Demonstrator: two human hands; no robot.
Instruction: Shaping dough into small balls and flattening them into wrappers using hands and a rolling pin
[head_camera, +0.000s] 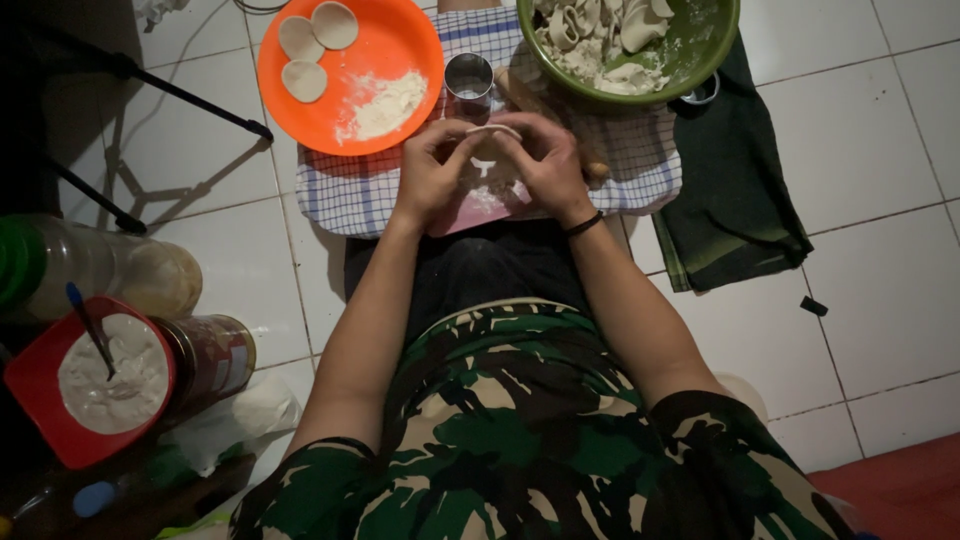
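1. Nearest the camera: camouflage shirt (520, 440), both bare forearms reaching far over a dark lap.
2. Dough piece (493, 133), pale and thin, sits between the two hands at their far fingertips, above a pink board (470, 212) on a checked cloth (350, 190).
3. Left hand (432, 168): fingers curled, thumb and fingertips pinched on the dough's left edge.
4. Right hand (548, 160): fingers curled, pinched on the dough's right edge; black band at the wrist.
5. Metal cup (469, 80) just beyond the hands; orange plate (400, 50) far left with three dough discs (305, 80) and flour.
6. Green bowl (700, 50) of dough scraps far right; dark green cloth (735, 190) beside it.
7. Near left: red tub (35, 400) of white filling with a spoon.
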